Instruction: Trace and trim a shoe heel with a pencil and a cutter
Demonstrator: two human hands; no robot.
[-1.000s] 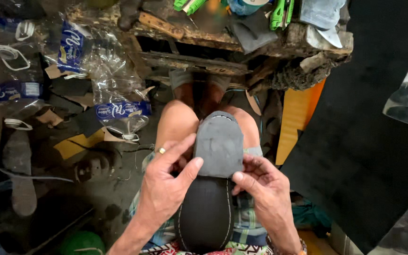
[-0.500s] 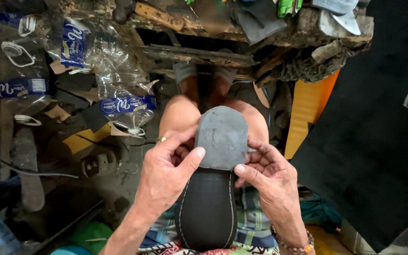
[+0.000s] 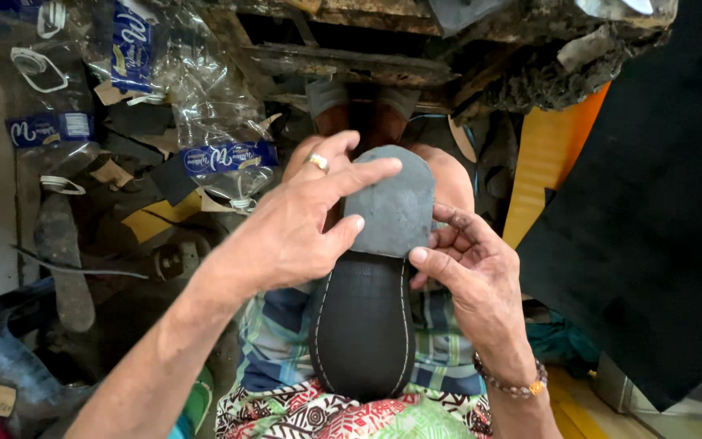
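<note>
Both hands work over a shoe turned sole-up on the person's lap. Reaching in from the lower left, the left hand [image 3: 290, 232] has its forearm slanting up across the lap; its fingers are spread and half extended, the index finger lying over the upper left edge of the grey heel piece [image 3: 392, 202] and the thumb pressing that piece's lower left edge, so the hand pinches the piece rather than closing into a fist. A gold ring [image 3: 317, 162] sits on one finger. Coming up from the lower right, the right hand [image 3: 473, 280] is curled around the right side of the shoe, thumb tip against the lower right corner of the grey piece and the other fingers bent behind the edge, gripping it; a beaded bracelet [image 3: 513, 382] circles the wrist. Below the grey piece, the black sole [image 3: 363, 325] has a pale stitch line along its rim, and its lower end rests on checked and patterned cloth [image 3: 278, 341]. On the floor towards the upper left lie crushed clear plastic bottles [image 3: 213, 122] with blue labels bearing white script: one at the upper left corner, one at the left edge, one just left of the left hand. A rough wooden workbench [image 3: 343, 61] runs along the top, with an orange panel [image 3: 542, 171] and a black sheet [image 3: 660, 228] on the right.
</note>
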